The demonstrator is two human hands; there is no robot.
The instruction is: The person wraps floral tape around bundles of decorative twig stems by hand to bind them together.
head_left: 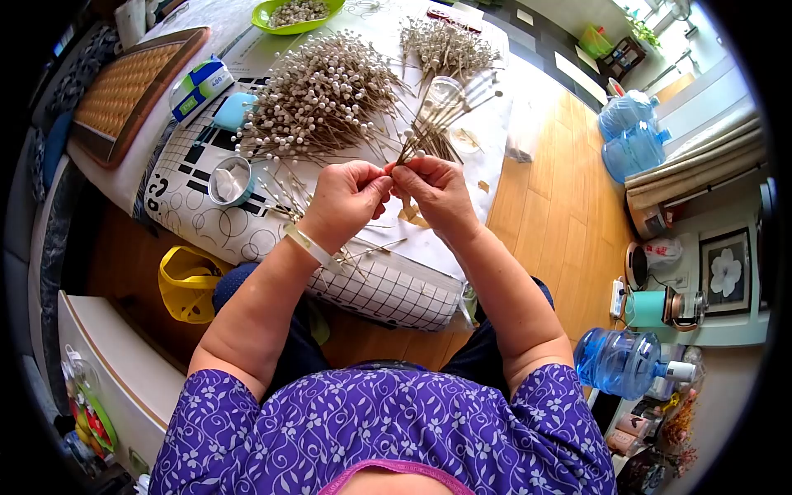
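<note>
My left hand (351, 198) is closed in a pinch, its fingertips meeting those of my right hand (437, 190) above the near part of the table. What the left fingertips pinch is too small to make out. From the right fingertips a small bunch of thin dried stems (433, 124) fans up and to the right; its lower ends are hidden by the fingers. Beyond the left hand lies a big heap of dried stems with pale round heads (330, 91). Several loose stems (285, 194) lie beside the left wrist, and brown scraps (412, 216) lie below the hands.
Another stem pile (450, 49) is at the back, near a green bowl (301, 23) of loose heads. A round tub (231, 183), blue box (235, 111) and tissue pack (200, 87) stand left. A yellow bag (188, 285) is on the floor; water bottles (631, 148) stand right.
</note>
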